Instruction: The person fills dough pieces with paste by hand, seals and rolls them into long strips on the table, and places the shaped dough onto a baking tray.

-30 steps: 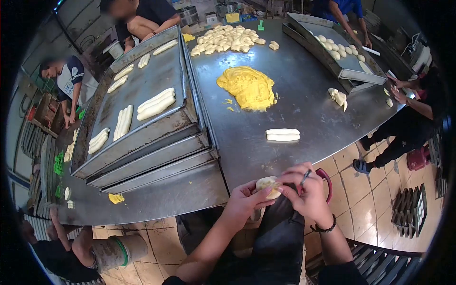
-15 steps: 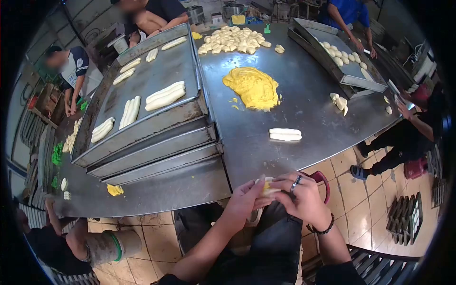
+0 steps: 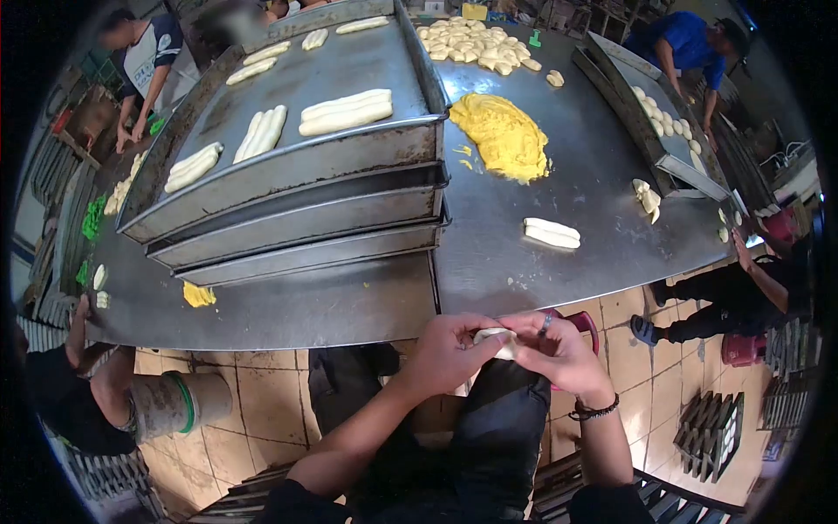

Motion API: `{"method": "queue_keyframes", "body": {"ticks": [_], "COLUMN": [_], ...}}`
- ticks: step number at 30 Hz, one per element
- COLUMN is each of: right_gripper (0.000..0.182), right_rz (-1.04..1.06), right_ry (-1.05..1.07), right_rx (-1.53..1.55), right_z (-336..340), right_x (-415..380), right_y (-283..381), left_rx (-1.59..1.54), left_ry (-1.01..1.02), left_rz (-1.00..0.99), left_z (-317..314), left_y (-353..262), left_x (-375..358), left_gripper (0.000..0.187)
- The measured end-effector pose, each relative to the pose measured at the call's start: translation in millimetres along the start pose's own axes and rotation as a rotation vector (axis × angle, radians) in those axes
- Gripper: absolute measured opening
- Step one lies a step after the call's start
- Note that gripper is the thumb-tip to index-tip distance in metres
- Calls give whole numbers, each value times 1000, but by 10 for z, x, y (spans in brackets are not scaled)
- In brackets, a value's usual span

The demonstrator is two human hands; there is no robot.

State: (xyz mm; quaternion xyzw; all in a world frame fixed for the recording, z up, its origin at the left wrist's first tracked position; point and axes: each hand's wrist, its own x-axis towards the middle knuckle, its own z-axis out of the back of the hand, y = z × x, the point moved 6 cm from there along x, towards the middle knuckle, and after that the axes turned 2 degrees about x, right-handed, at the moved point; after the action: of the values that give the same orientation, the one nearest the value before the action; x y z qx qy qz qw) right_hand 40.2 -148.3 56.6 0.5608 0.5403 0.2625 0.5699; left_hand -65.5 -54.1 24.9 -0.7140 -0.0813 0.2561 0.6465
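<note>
Just past the table's front edge, above my lap, my left hand (image 3: 447,356) and my right hand (image 3: 566,356) both pinch a small piece of white dough (image 3: 501,341). The fingers of both hands are closed round its two ends, and its pale top shows between them. No yellow filling shows on it now. Two white dough rolls (image 3: 552,233) lie side by side on the metal table beyond my hands. Farther back, a mound of yellow filling (image 3: 502,138) is spread on the table.
Stacked metal trays (image 3: 297,179) stand to the left, dough rolls in the top one. A pile of dough pieces (image 3: 476,44) lies at the back. Another tray (image 3: 690,170) with dough balls is at right. Co-workers stand or sit around the table.
The dough in my hands showed yellow filling before; now white dough covers it as my fingers pinch closer together. My view has tilted down and turned slightly left.
</note>
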Motion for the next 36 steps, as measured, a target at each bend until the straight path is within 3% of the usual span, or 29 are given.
{"method": "queue_keyframes", "body": {"ticks": [3,5,9,11,13,20,24,26,30,33,36], "right_gripper": [9,8,5,5,7,14,16,17,15,12,8], "right_rz": [51,62,101,107,-1,-11,-5,11,8,50,46], "right_ry": [-11,4,3,-1,17,13,-21,-3,-20,-104,-157], "right_rx": [-139,-155,-156,-199,-233,-83,-135,-196,-103,-496,-704], "right_z": [66,142,163,195,182,376,502,500,581,663,768], "right_x": [46,42,61,65,43,63,94,131,223,409,622], "right_y": [-16,9,55,93,164,166,133,150,238,190,80], "left_rx": [-42,-310,-333,45,32,85,-154,164,178,323,565], "left_ry": [122,111,149,107,133,174,222,238,242,201,96], "left_rz": [26,-178,-101,-72,-89,-305,-70,-151,-292,-223,-231], "left_z": [-59,-46,-50,-59,-77,-139,-153,-192,-98,-113,-61], "left_y": [13,-91,-236,-327,-318,-323,-359,-448,-403,-351,-269], "left_x": [31,63,72,119,166,356,432,472,662,831,1023], "left_gripper": [21,33,39,38,38,34,32,30,28,26,28]}}
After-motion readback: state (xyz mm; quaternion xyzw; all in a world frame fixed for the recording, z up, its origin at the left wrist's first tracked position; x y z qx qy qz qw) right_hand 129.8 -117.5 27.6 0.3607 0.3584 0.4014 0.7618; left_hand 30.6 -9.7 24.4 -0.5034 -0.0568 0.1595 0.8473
